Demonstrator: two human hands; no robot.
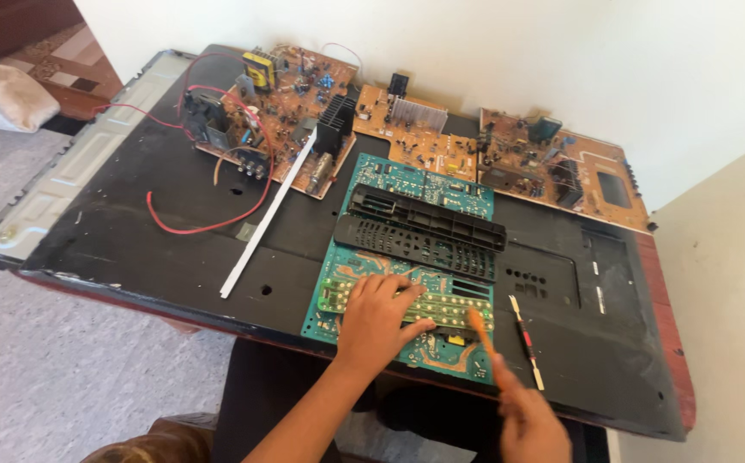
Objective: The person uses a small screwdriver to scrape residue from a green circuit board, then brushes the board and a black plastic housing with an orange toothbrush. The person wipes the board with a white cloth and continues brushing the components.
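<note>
The right hand (533,422) is gripping an orange-handled tool (484,339), tip angling onto the green circuit board (364,334). The left hand (377,317) is pressing flat, fingers spread, steadying a pale keypad strip (441,304) on that board. Beyond the board, black remote casings (424,227) and brown circuit boards (286,111) are lying on the bench (132,231).

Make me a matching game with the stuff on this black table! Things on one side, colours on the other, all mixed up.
Things:
1. Circuit board under the left hand
2. Looping wire left of it
3. Remote control shell
4. Tool in the right hand

Colours:
A. Black
B. Orange
C. Green
D. Red

Pairs: 1-C, the circuit board is green. 2-D, the wire is red. 3-A, the shell is black. 4-B, the tool is orange.
</note>
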